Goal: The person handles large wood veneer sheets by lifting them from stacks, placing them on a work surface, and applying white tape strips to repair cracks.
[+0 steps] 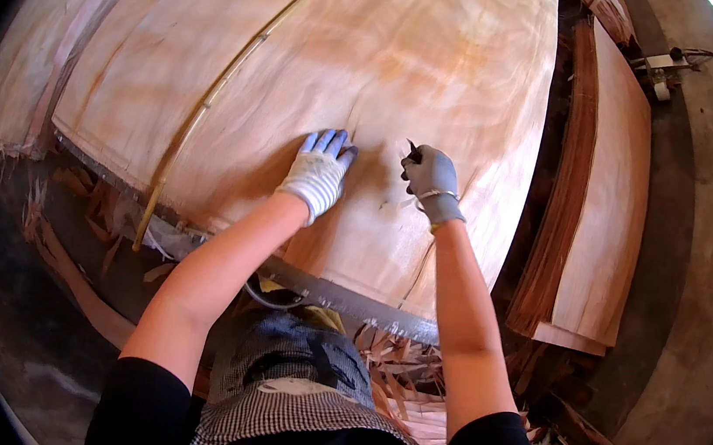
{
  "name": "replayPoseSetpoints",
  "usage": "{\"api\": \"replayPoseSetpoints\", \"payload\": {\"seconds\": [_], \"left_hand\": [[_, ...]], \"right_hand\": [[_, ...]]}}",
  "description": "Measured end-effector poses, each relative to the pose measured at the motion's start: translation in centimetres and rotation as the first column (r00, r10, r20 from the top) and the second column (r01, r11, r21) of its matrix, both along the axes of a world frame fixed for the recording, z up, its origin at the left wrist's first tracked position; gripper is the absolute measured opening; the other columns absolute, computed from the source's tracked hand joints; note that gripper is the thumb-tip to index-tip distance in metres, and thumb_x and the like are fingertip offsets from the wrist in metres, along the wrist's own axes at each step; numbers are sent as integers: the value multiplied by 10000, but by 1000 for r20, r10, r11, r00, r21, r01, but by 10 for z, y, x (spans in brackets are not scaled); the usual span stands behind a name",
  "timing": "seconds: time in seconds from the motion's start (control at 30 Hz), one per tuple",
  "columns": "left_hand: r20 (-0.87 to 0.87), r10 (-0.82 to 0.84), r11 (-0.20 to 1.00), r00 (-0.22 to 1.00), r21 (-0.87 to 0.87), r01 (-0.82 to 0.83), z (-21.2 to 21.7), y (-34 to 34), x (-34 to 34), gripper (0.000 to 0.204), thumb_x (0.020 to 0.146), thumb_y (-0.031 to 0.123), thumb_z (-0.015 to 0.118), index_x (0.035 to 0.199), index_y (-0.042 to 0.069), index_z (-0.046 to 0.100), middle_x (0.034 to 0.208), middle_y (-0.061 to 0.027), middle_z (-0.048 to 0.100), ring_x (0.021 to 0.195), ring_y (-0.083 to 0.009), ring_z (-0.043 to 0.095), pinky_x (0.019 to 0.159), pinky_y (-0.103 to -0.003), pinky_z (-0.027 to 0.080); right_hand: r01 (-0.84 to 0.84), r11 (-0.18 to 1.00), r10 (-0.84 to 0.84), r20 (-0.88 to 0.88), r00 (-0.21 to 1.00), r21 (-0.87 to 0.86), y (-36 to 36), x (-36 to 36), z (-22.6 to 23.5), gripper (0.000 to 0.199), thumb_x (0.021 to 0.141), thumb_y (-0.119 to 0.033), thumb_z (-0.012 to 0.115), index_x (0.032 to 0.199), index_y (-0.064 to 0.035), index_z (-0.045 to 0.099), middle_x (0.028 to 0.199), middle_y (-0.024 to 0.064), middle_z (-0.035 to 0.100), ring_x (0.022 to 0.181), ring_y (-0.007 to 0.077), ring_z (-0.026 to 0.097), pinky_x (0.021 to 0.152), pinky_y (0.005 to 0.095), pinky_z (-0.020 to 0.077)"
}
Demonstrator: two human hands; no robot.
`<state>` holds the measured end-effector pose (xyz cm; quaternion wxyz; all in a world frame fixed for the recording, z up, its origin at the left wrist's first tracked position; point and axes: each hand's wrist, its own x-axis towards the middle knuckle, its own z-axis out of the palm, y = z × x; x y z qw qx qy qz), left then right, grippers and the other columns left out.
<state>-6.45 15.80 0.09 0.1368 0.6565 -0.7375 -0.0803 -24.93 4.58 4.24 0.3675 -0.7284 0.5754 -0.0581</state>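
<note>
A broad sheet of pale wood veneer (427, 64) lies in front of me, streaked with orange-brown grain. My left hand (320, 170), in a white striped glove with blue fingers, rests flat on it with the fingers stretched out. To its right, my right hand (432, 178) wears a grey glove and is closed just over the sheet. A small dark pointed bit shows by its fingers, too small to name. Near that hand, the veneer has a small torn or chipped spot (394, 202). Left of my hands, a long thin bamboo stick (206, 104) lies across the veneer.
More veneer (26, 71) lies at the far left. On the right stands a stack of veneer sheets (600, 206) with reddish edges. Wood scraps (397, 363) litter the floor below the near edge. A small metal device with a wheel (662, 68) sits at the far right.
</note>
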Motion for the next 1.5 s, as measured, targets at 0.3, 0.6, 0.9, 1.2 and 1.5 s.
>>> {"api": "replayPoseSetpoints", "payload": {"seconds": [0.3, 0.6, 0.9, 1.2, 1.5], "left_hand": [[-60, 402, 912, 914, -63, -405, 3, 152, 22, 549, 781, 142, 519, 1314, 63, 415, 1413, -133, 351, 1323, -310, 290, 1107, -498, 134], [-56, 176, 984, 983, 14, -175, -15, 175, 11, 509, 810, 212, 530, 1303, 107, 459, 1420, -40, 352, 1322, -274, 276, 1088, -498, 162], [-17, 255, 964, 967, 79, -253, 22, 164, -4, 421, 839, 233, 493, 1232, 87, 529, 1370, -92, 420, 1315, -292, 296, 1105, -490, 126], [-463, 344, 936, 817, 107, -334, 59, 136, 30, 374, 866, 259, 517, 1154, 21, 527, 1115, -193, 563, 1014, -344, 532, 902, -408, 413], [-329, 414, 744, 848, 660, -107, 88, 186, 25, 303, 882, 311, 475, 929, 59, 636, 825, -207, 630, 720, -344, 598, 667, -426, 468]], "right_hand": [[-140, 778, -96, 336, 937, 613, 148, 42, 26, 167, 851, -161, 630, 838, 3, 601, 609, 52, 602, 433, 84, 485, 387, 218, 365], [-33, 879, -79, 215, 973, 475, 164, 43, -16, 154, 818, -122, 644, 807, 24, 598, 633, 82, 611, 484, 137, 555, 408, 267, 432], [-140, 986, 164, -342, 925, 92, 180, -58, -4, 345, 737, -292, 716, 786, 33, 612, 606, 134, 610, 487, 203, 597, 496, 333, 474], [209, 902, -276, 131, 952, 378, 196, -96, 4, 119, 853, -87, 573, 862, 25, 609, 636, 69, 598, 504, 111, 561, 431, 252, 438], [-3, 857, -306, 514, 801, 515, 201, -71, 32, 336, 891, -67, 519, 1223, -17, 511, 851, 92, 648, 664, 126, 614, 569, 251, 501]]}}
